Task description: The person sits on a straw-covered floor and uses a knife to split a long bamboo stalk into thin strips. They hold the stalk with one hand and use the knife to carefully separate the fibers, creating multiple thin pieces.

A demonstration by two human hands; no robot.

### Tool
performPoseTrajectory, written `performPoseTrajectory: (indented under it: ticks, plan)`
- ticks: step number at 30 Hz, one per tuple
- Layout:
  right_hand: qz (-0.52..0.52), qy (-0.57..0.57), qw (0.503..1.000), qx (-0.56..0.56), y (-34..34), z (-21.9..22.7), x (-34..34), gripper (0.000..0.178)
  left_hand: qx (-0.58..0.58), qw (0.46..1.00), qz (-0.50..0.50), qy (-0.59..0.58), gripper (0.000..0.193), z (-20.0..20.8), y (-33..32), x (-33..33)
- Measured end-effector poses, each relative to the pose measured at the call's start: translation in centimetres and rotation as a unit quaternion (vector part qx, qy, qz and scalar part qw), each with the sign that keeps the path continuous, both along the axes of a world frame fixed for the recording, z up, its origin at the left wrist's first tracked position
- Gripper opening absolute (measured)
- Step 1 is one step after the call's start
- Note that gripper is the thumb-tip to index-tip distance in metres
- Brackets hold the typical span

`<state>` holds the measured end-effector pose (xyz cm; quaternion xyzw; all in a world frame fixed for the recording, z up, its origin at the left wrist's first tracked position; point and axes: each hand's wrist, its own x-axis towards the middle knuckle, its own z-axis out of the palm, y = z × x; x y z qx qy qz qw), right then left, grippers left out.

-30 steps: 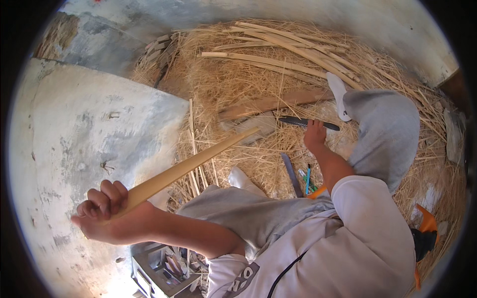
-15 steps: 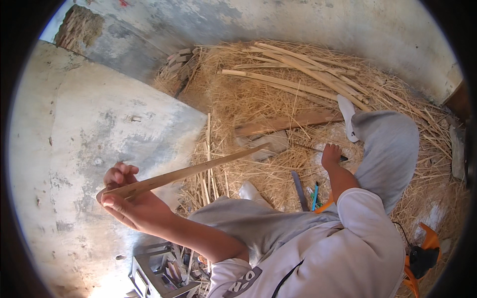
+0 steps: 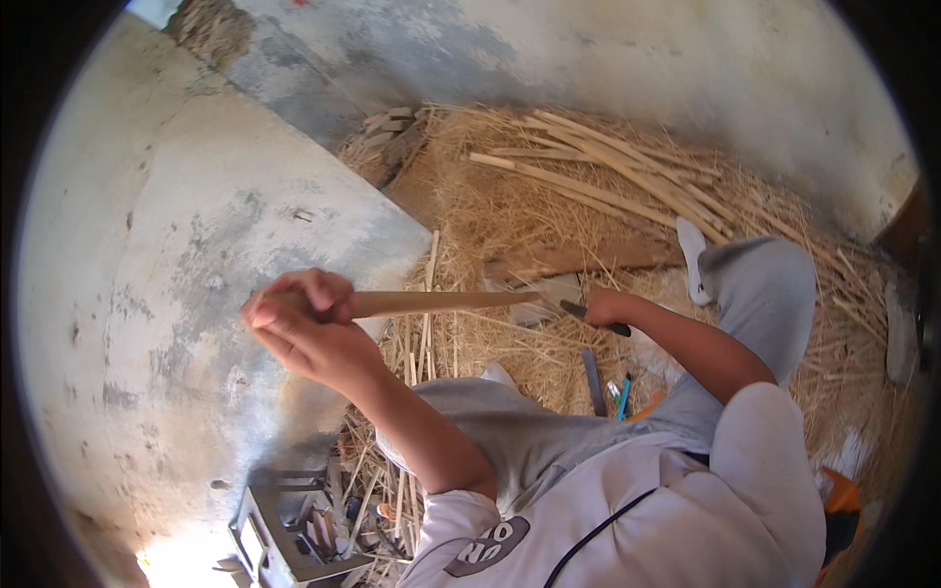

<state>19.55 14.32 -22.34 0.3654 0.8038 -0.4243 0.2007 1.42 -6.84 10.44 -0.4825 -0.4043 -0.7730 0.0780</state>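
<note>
Held out at the left, my left hand (image 3: 299,323) is closed around one end of a long, flat wooden strip (image 3: 441,302). The strip runs roughly level toward the right, its far end over a pale flat block (image 3: 549,294) on the ground. My right hand (image 3: 606,308) grips a dark-handled knife (image 3: 574,311), its blade side pointing left beside the strip's far end. Whether the blade touches the wood I cannot tell. My knees are spread, with the strip above my left leg.
Straw and shavings (image 3: 470,206) cover the ground. Several wooden strips (image 3: 588,186) and a brown plank (image 3: 588,257) lie beyond. A dark flat bar (image 3: 593,382) and blue pen-like things (image 3: 624,397) lie between my legs. A grey frame (image 3: 260,549) stands lower left, beside the wall (image 3: 196,245).
My left hand has moved up and right, turning the strip from slanted to nearly level. My right hand has moved left with the knife, to the strip's far end. The view has shifted slightly.
</note>
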Motion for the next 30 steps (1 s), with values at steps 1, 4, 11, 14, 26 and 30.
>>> performPoseTrajectory:
  ticks: [1, 4, 11, 14, 26, 30]
  plan:
    - [-0.017, 0.040, 0.998, -0.036, -0.4, 2.6, 0.1, 0.032, 0.006, 0.999, 0.041, 0.012, 0.041, 0.2, 1.1, 1.2]
    - [-0.119, 0.237, 0.959, -0.102, -2.8, 8.8, 2.1, 0.035, -0.049, 0.990, 0.119, 0.056, 0.033, 0.8, 1.3, 1.9]
    - [-0.208, 0.365, 0.876, -0.235, -10.9, 20.7, 7.1, 0.032, -0.138, 0.977, 0.164, 0.019, 0.018, 2.0, -3.7, 4.0]
    - [-0.232, 0.413, 0.859, -0.194, -12.4, 22.3, 8.5, 0.032, -0.191, 0.971, 0.141, 0.018, 0.013, 2.1, -5.7, 6.6]
    - [-0.145, 0.559, 0.816, -0.016, -19.3, 23.4, 10.4, 0.023, -0.226, 0.935, 0.176, 0.207, 0.017, 2.8, -6.4, 10.4]
    - [-0.219, 0.560, 0.794, -0.093, -19.7, 26.5, 12.4, 0.025, -0.247, 0.916, 0.210, 0.238, 0.017, 3.0, -7.0, 10.8]
